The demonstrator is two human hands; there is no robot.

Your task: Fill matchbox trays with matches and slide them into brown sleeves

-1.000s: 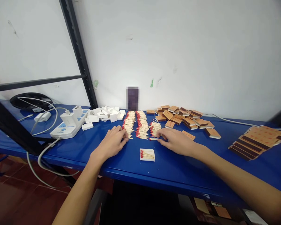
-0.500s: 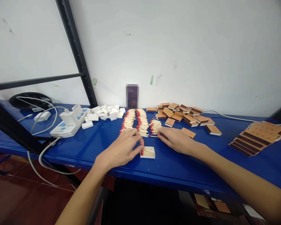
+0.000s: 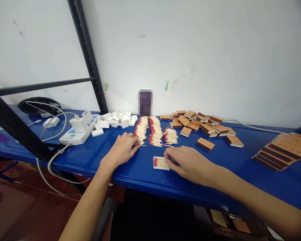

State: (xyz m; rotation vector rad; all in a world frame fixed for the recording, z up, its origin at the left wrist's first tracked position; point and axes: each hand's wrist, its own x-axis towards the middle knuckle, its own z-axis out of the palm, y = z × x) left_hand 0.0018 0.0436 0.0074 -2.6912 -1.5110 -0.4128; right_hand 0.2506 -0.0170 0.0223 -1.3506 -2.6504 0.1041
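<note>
Blue metal shelf [image 3: 142,171], rd wall at the back. Open matchbox tray [image 3: 160,168] front ctr, matches inside. Just behind: 3 rows of red-tipped matches [image 3: 155,132], R row shortest. Back L of rows: heap of white tray pcs [image 3: 116,118], then white pwr strip [image 3: 76,135] w/ plugs in, white adapter [image 3: 51,122] near far L. Back R: pile of closed matchboxes [image 3: 195,122], one box [image 3: 205,144] apart in front. Far R: flat matchbox sleeves [image 3: 286,150], overlapping stack.

Bare forearms [image 3: 90,202], bare left hand [image 3: 124,147], right hand [image 3: 187,162]
</note>
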